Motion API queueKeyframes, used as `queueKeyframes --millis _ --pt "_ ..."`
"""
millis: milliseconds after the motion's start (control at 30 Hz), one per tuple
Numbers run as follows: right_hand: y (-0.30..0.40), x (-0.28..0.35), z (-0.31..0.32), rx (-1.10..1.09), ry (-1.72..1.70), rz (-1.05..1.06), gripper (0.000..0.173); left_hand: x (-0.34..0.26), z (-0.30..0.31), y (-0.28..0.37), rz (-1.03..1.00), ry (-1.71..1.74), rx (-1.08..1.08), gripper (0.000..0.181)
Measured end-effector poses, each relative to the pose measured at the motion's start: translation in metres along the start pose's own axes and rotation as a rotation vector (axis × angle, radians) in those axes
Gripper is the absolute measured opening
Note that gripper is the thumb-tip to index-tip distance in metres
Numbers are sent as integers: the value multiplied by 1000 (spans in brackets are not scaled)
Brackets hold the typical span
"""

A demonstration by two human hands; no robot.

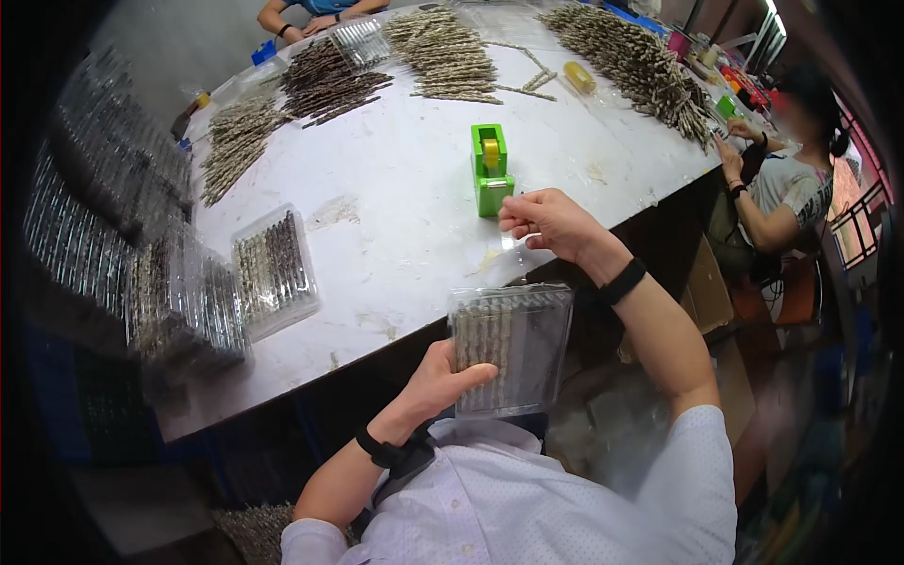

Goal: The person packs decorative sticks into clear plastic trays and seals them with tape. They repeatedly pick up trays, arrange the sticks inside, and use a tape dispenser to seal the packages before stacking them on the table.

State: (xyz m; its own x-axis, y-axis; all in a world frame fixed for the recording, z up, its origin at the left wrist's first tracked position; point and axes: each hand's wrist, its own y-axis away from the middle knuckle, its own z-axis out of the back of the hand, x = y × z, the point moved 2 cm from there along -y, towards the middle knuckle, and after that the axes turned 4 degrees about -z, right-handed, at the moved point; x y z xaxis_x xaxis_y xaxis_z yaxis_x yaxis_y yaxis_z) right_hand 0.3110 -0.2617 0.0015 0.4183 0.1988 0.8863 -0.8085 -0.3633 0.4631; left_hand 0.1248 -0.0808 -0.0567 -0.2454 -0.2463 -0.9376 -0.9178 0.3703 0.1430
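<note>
My left hand (445, 378) grips a clear plastic case (540, 353) by its left side, thumb on top, in front of my body. Inside it, speckled bead strands (487, 339) fill the left part, and the right part shows bare grooves. Just beyond the case, my right hand (537, 222) is raised at the near end of a green tape dispenser (492, 198), with thumb and forefinger pinched together. A small clear, shiny piece, seemingly tape, shows below those fingers. The dispenser stands on the white table and holds a yellowish tape roll (490, 152).
On the white table (395, 183) a filled case (275, 272) lies left, beside stacked cases (183, 296). Bead strand bundles (445, 56) and a yellow roll (579, 77) lie at the back. One person (784, 191) sits right; another's hands (311, 28) rest at the far edge.
</note>
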Motion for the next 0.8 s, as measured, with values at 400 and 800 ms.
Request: queueKeyframes --millis 400,800 --pt "22 -12 -25 372 150 -11 13 -29 -4 10 -428 -613 52 29" --pt "104 -18 -49 615 534 43 14 -64 -32 38 -1044 -1090 84 27"
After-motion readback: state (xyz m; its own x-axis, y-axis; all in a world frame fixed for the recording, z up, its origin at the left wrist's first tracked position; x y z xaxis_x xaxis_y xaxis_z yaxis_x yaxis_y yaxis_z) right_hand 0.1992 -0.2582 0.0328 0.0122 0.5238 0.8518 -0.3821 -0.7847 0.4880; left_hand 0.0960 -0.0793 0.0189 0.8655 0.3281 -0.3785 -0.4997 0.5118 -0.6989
